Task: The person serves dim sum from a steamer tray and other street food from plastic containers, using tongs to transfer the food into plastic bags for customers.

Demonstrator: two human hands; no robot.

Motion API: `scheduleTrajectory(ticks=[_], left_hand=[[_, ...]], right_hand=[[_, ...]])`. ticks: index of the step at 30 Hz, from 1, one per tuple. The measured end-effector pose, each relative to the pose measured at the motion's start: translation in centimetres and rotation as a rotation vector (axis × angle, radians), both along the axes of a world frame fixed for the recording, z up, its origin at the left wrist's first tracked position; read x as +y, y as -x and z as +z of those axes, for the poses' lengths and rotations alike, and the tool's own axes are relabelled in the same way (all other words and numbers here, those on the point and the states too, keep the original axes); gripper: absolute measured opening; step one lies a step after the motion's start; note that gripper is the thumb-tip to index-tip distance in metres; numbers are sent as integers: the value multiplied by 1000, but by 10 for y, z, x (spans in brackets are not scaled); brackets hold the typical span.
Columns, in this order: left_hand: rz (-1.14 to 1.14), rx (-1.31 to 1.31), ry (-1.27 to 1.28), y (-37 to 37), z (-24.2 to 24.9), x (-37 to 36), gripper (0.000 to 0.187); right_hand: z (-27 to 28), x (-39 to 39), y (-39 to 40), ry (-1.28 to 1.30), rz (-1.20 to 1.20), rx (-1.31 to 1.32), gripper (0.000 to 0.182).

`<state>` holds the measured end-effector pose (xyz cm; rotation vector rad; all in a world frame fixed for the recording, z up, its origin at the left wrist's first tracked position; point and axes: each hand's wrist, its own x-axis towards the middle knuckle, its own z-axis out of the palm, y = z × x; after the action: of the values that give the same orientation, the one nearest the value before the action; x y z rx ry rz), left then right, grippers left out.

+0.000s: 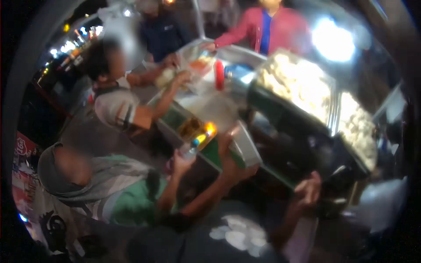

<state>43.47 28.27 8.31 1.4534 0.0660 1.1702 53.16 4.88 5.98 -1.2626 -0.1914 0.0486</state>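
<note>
The picture is blurred and tilted. My left hand (232, 155) reaches over the near edge of the cart, gripping a pale rectangular container (247, 142) at its side. My right hand (309, 188) is raised beside the cart's dark lower side, with its fingers partly bent and apart and nothing visible in them. Close to my left hand, a person in a green top holds a bottle-like object (190, 150) near a bright yellow-orange light (209, 129).
A glass case (331, 103) with a heap of pale food stands at the right. A red bottle (219, 75) is on the cart's metal top. One person in a light shirt works at the left; others stand at the far side.
</note>
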Motion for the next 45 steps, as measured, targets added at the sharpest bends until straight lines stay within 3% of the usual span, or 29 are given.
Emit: scheduleTrajectory(ticks=[2,3,4,5,6,7,9,10,12,14,16,17,20,22,23,25,27,31,35,37,38,40,45], left_hand=[[158,115,-340,2,15,-2,83],[80,135,-297,-2,15,-5,90],[-250,113,27,-5,18,-16,89],[-497,82,409,-9,5,-26,88],[-630,9,630,-10,-4,-18,82],[-438,-84,629,2,0,-14,81],[199,-284,411,44,12,7,78],[382,-361,345,64,20,20,77],[589,-425,248,93,34,39,75],[640,-400,199,89,33,41,72],[641,-318,151,62,23,33,70],[621,-280,144,50,17,29,69],[504,-168,144,28,6,26,65],[507,-152,134,33,13,33,63],[557,-178,131,43,14,40,62],[638,-222,120,58,22,49,60],[694,-182,72,61,21,51,58],[849,201,-279,26,5,39,54],[540,-51,100,12,2,39,58],[552,-31,52,10,4,45,68],[604,8,-26,11,5,44,64],[737,53,-154,18,10,42,62],[891,-32,-37,66,2,45,60]], right_hand=[[20,0,-3,20,-186,29,27],[29,7,2,30,-55,-29,26],[35,7,6,45,82,-91,26],[5,8,7,89,129,-131,25],[-7,1,2,188,177,-300,27],[-5,4,-8,167,38,-322,28],[5,-4,-27,-110,-96,-187,28],[10,-14,-38,-367,-87,-37,28],[17,-16,-35,-332,-141,-53,28],[35,-2,-13,20,-214,-6,25],[8,2,-21,88,-129,-349,22],[2,3,-27,324,-281,-541,20],[14,0,-33,244,-425,-285,20],[14,-23,-44,-355,-114,-121,22],[7,-26,-44,-362,-113,-123,22],[3,-22,-44,-15,-287,-136,23],[7,-13,-34,12,-240,-118,23],[4,-7,-36,43,-172,-77,24],[9,-9,-37,53,-149,-54,25],[9,-8,-39,91,-162,-47,25],[9,-10,-41,54,-92,-67,25],[15,-10,-47,59,3,-61,40],[49,-42,-50,119,173,8,83]])
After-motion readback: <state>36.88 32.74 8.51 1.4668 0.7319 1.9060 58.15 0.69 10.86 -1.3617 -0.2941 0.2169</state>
